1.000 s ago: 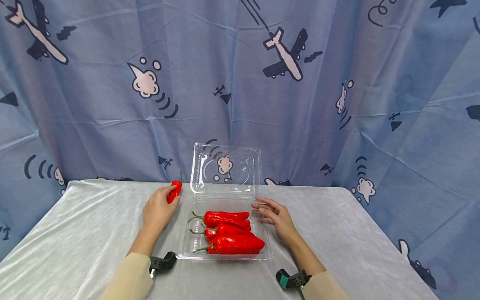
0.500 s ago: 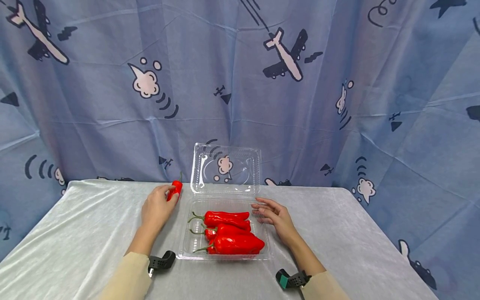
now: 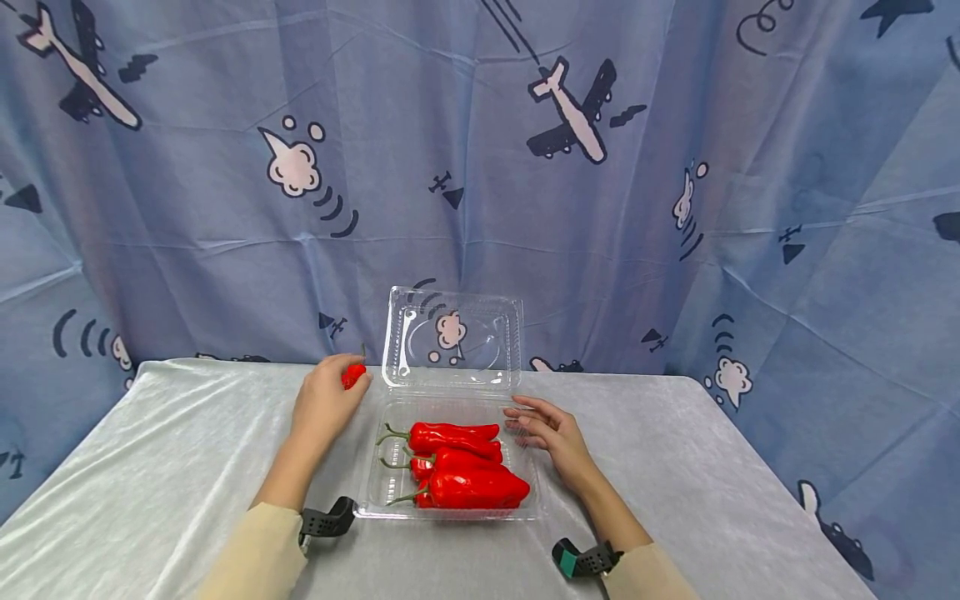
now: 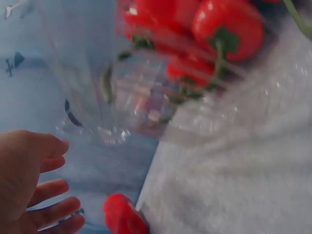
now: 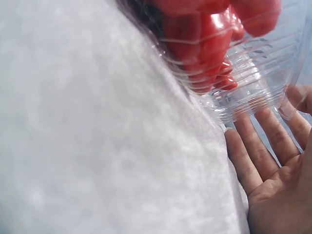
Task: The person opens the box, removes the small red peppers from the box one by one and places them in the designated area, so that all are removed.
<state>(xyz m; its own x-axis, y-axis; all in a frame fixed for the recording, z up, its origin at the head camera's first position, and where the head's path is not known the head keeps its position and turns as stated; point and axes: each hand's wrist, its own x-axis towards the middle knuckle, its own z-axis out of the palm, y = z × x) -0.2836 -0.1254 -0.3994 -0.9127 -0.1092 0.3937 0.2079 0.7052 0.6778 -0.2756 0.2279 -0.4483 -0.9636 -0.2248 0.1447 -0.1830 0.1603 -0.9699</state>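
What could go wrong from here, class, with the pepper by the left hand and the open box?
That pepper is close to the far edge of the table, so the left hand might nudge it off.

The raised lid of the clear box stands nearby and could get bumped if the pepper is carried over.

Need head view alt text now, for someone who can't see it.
A person's left hand is at a lone red pepper near the far edge of a white table, left of an open clear container. Red peppers lie in it, and the right hand is at its right side. A blue curtain hangs behind.
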